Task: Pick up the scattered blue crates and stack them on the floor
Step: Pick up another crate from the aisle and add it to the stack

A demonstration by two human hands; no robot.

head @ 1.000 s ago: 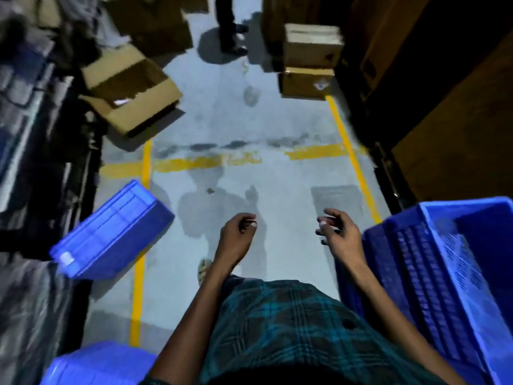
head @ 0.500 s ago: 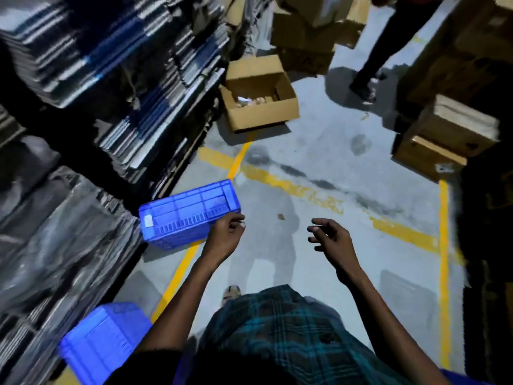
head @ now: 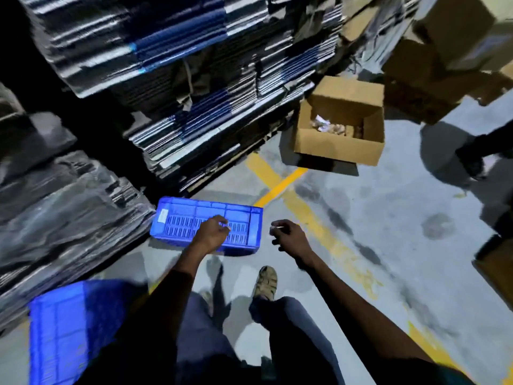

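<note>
Left hand (head: 212, 234) reaching forward over blue crate (head: 194, 216), fingers loosely curled, holding nothing; seen in front of crate's slotted side, contact with it not clear. Right hand (head: 290, 236) just right of crate's right end, apart from it, fingers loosely curled, empty. Crate lying on its side on grey floor (head: 388, 218), slotted wall facing up, white label (head: 162, 216) at end far left of left hand. Crate's left end close against dark plastic-wrapped stack (head: 63, 204), left of both hands. Second blue crate (head: 63, 329) well back and left of left hand, near bottom corner, blurred, partly hidden behind left arm. Yellow floor lines (head: 313, 218) running past right hand, ahead and to its right. Open cardboard box (head: 341, 126) well ahead of right hand, crumpled white and tan bits inside. More cardboard boxes (head: 433, 65) further ahead and right. Tall stacks of flat dark and blue sheets (head: 172, 65) ahead of left hand, behind crate. Sandalled foot (head: 266, 283) on floor below right hand. Another person's foot (head: 472, 162) far right of right hand, blurred
</note>
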